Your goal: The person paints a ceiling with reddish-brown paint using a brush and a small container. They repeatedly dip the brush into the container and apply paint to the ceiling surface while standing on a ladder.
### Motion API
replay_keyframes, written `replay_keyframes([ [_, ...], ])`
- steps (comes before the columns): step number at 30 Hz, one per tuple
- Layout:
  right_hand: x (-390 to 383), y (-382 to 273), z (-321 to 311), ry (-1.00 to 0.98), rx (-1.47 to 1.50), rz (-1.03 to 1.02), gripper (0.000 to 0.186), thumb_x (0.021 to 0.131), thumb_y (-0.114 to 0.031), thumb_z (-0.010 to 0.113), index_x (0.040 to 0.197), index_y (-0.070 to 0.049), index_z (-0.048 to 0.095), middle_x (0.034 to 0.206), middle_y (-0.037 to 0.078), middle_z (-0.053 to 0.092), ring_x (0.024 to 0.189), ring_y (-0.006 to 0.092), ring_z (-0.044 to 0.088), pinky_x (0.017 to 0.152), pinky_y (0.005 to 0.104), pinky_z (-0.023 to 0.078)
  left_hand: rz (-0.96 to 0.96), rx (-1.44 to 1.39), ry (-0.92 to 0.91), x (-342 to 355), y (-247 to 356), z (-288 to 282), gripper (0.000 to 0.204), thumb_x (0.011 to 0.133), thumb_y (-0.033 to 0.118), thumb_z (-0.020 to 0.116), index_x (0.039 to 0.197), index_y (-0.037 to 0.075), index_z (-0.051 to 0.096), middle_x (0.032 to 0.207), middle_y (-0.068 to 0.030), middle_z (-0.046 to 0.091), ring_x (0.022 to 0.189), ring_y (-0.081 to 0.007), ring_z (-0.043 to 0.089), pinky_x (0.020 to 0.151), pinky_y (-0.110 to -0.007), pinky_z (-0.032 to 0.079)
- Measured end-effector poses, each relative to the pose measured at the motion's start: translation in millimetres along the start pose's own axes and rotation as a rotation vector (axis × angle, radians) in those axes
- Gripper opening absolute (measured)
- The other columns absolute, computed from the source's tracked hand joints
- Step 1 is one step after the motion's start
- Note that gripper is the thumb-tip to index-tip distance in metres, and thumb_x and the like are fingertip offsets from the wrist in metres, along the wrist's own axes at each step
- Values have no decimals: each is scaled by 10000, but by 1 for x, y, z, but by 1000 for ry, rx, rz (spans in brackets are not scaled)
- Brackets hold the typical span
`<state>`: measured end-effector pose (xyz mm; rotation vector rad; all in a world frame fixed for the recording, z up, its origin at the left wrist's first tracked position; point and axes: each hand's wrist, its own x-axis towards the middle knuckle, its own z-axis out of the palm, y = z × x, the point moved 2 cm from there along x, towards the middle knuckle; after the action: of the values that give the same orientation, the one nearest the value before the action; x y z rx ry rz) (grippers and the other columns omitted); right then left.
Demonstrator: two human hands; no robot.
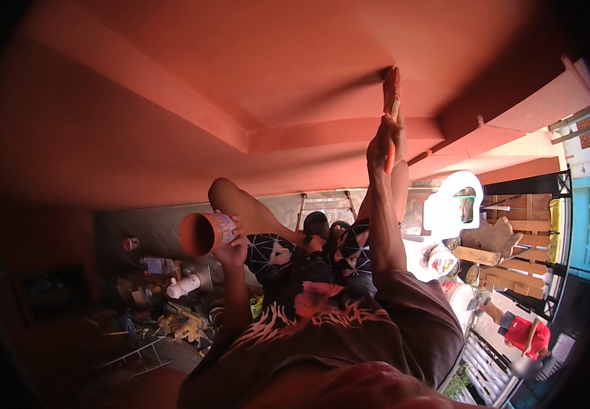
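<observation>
My left hand (233, 242) grips an open cylindrical paint pot (199, 234), its inside coated reddish-brown, held tilted sideways over my left thigh. Raised along the red-painted wall (295, 61), my right hand (386, 140) is closed on a paintbrush (391, 90) with an orange handle. The paint-stained brush head points away from me and is against or very near the painted surface, casting a long shadow; actual contact I cannot tell. Beneath me a ladder (302, 210) shows between my legs.
A recessed band and ledge (513, 123) cross the painted surface. Below lie boxes (135, 293), a white container (184, 286), a metal ladder (144, 354) and assorted clutter. At right are wooden planks (526, 266), a railing, buckets (457, 296) and another person in red (526, 339).
</observation>
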<state>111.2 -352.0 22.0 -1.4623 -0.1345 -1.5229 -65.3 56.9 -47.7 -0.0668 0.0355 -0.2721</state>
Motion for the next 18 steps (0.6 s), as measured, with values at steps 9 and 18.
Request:
replay_keyframes([
  [9,-30,-50,58,-368,-176,84,189,828,59,702,998,-16,666,1402,253,578,1257,413,605,991,442,542,-150,68,-6,39,-26,24,546,972,388,595,1485,231,496,1381,-172,456,1044,-306,588,754,-334,575],
  [18,-23,-101,39,-560,378,597,98,895,27,714,963,12,646,1125,169,732,949,196,710,790,332,570,-268,100,69,72,-72,17,604,933,489,627,1443,182,521,1321,-225,483,1002,-343,606,700,-329,596],
])
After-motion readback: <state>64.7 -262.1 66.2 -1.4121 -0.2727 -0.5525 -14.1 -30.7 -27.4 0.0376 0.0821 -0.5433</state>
